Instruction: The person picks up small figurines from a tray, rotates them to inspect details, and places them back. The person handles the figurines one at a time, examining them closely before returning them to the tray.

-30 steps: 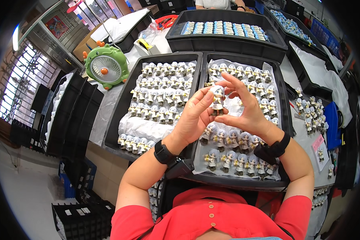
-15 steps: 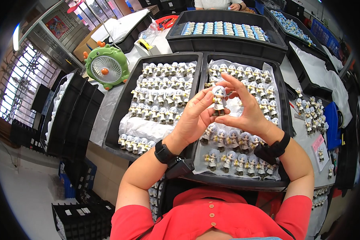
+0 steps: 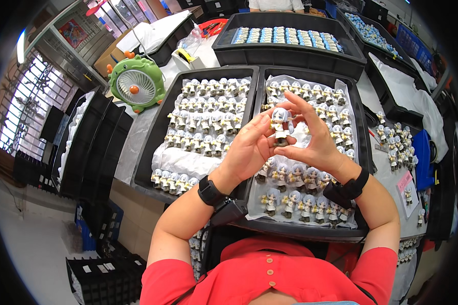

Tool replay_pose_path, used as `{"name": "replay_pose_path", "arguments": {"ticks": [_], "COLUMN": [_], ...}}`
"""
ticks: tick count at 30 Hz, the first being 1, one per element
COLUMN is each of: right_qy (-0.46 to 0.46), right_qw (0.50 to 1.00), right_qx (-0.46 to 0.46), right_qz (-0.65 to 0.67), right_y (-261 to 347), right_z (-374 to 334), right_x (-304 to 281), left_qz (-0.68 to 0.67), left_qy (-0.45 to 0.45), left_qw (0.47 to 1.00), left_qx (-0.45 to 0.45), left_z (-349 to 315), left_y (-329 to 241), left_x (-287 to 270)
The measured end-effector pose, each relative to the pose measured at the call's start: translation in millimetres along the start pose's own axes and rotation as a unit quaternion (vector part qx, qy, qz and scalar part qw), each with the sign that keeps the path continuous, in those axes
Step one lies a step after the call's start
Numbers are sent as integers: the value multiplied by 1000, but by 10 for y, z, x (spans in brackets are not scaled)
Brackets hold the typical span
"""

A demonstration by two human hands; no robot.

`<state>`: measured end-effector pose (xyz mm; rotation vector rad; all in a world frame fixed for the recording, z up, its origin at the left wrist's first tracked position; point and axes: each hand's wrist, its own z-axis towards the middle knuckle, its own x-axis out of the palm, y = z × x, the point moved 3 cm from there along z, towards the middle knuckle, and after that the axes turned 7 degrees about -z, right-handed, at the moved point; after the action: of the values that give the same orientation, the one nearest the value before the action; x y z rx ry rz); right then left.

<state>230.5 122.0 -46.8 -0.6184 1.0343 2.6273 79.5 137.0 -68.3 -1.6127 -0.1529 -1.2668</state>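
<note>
A small figurine [image 3: 280, 125] with pale grey-lilac hair, a white coat and a dark base is held upright between my two hands, above the right-hand tray. My left hand [image 3: 245, 146] is closed on its left side, the thumb against it and the fingers curled below. Around its other side curves my right hand [image 3: 314, 141], thumb near the base and forefinger raised above the head; its other fingertips are partly hidden behind the figurine. Rows of like figurines stand on white paper in the right tray [image 3: 362, 152] and the left tray [image 3: 146, 147].
Beyond these trays lies a black tray [image 3: 290, 65] of blue and cream pieces, with a person [image 3: 276, 5] behind it. A green fan [image 3: 136, 85] stands at the left. Loose figurines [image 3: 396, 145] crowd the right of the table beside a blue bin [image 3: 422, 157].
The figurine has turned slightly and shifted a little to the right between my fingers. The hand of the person across has dropped out of sight.
</note>
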Motion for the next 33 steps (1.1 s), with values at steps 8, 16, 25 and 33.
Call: {"name": "replay_pose_path", "arguments": {"ticks": [8,16,25,33], "right_qy": [10,-2,19,-4], "right_qw": [1000,999,998,997], "right_qx": [6,0,-12,-40], "right_qz": [-26,-40,-62,-66], "right_y": [-14,-18,7,22], "right_z": [-22,-13,-16,-6], "right_x": [4,9,22,46], "left_qz": [49,96,168,224], "left_qy": [-50,-82,-42,-63], "left_qw": [997,992,984,972], "left_qx": [26,26,30,39], "left_z": [-6,-7,-9,-13], "left_y": [61,63,61,76], "left_x": [-55,-47,3,-11]}}
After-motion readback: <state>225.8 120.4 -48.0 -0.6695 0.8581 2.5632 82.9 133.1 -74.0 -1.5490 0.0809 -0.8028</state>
